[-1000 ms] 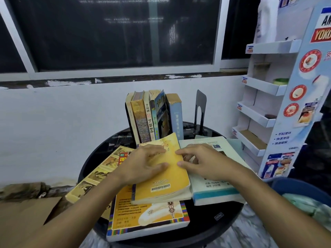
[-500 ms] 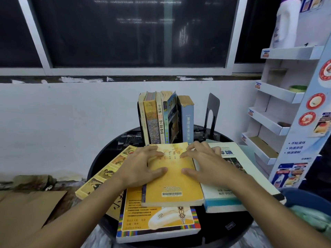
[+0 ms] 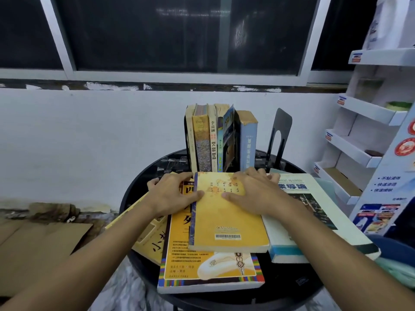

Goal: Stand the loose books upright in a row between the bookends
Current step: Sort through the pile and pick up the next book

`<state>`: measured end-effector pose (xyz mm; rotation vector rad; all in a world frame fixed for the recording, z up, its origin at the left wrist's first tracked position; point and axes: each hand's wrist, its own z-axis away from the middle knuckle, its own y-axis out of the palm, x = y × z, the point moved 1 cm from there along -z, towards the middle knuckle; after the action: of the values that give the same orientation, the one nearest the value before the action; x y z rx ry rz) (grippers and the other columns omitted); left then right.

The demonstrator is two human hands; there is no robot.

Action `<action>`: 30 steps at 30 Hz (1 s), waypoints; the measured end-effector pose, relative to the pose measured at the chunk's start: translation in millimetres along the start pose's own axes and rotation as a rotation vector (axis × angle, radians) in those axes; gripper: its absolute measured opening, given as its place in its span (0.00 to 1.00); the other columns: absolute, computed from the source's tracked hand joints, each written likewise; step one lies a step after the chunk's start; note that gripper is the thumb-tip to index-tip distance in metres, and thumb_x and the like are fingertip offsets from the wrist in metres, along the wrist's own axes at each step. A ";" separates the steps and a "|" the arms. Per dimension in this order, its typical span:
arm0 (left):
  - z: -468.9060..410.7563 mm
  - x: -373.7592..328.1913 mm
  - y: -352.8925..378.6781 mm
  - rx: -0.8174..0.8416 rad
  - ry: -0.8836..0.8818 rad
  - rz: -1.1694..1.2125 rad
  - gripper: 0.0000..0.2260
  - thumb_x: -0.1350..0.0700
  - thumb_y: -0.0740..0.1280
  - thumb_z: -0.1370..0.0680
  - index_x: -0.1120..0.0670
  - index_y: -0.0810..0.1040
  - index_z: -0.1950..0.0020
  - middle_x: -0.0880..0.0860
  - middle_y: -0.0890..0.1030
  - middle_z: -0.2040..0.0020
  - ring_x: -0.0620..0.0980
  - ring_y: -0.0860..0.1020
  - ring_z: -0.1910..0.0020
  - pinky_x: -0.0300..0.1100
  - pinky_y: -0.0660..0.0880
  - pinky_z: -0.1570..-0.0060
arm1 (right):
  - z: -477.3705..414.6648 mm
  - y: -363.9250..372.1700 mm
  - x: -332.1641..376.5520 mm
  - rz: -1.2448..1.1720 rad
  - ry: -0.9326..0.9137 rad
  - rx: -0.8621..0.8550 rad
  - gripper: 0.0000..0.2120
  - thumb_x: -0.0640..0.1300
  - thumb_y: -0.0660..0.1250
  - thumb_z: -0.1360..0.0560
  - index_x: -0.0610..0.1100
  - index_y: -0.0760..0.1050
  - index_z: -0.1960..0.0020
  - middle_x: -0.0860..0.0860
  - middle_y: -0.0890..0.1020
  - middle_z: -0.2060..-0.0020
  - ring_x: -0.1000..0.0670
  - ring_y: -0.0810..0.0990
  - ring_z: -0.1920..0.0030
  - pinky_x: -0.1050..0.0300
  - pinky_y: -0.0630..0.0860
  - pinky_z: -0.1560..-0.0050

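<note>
Round black table [image 3: 283,288] — left hand [image 3: 173,194] and right hand [image 3: 253,194] lie flat on yellow book [image 3: 226,221], grips slack.

I see both hands on the yellow book [image 3: 226,218], top of the loose pile mid-table: left hand [image 3: 173,194] at its 9 o'clock edge with thumb on the cover, right hand [image 3: 253,194] flat over its 1 o'clock corner, fingers reaching past the edge. Under it, lying flat on the round black table [image 3: 292,286]: a stripe-bordered book [image 3: 208,270] toward 6 o'clock, a tan book [image 3: 152,239] at 8, a white-and-teal book [image 3: 314,212] at 3. At 12 o'clock a row of upright books [image 3: 215,140] stands, black bookend [image 3: 279,133] at 1 o'clock, apart from the last spine.
</note>
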<state>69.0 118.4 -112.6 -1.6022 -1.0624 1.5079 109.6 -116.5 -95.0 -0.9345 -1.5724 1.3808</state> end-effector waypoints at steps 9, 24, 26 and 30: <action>-6.9 -3.9 -0.4 0.085 0.051 0.150 0.37 0.27 0.66 0.30 0.40 0.65 0.23 0.30 0.78 0.43 0.45 0.78 0.36 0.65 0.59 0.27 | -7.6 1.3 -7.2 -0.038 -0.052 0.071 0.40 0.78 0.53 0.27 0.57 0.59 0.22 0.50 0.68 0.30 0.49 0.60 0.27 0.40 0.53 0.31; 21.8 -40.6 -21.4 0.020 0.195 0.883 0.34 0.54 0.75 0.27 0.47 0.68 0.23 0.51 0.84 0.38 0.53 0.86 0.47 0.54 0.84 0.50 | 7.2 -24.8 0.9 -0.355 -0.158 -0.032 0.35 0.65 0.64 0.22 0.54 0.58 0.20 0.57 0.66 0.31 0.54 0.65 0.30 0.50 0.65 0.30; 24.4 -46.5 -24.8 -0.008 0.204 0.937 0.33 0.53 0.75 0.28 0.49 0.70 0.24 0.48 0.80 0.33 0.51 0.85 0.45 0.51 0.83 0.49 | 10.7 -29.2 -2.9 -0.434 -0.173 -0.053 0.35 0.62 0.66 0.22 0.54 0.59 0.20 0.57 0.68 0.34 0.54 0.69 0.32 0.54 0.70 0.34; 32.2 -61.8 -27.0 0.021 0.262 0.992 0.24 0.60 0.73 0.25 0.53 0.75 0.28 0.48 0.84 0.38 0.47 0.84 0.43 0.41 0.82 0.48 | 22.6 -40.0 -10.3 -0.506 -0.190 -0.106 0.32 0.62 0.64 0.21 0.55 0.61 0.21 0.59 0.70 0.35 0.57 0.75 0.38 0.61 0.74 0.44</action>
<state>34.5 72.7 -64.6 -2.3921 -0.0449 1.7780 92.3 -139.4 -57.7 -0.4228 -1.8784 1.0543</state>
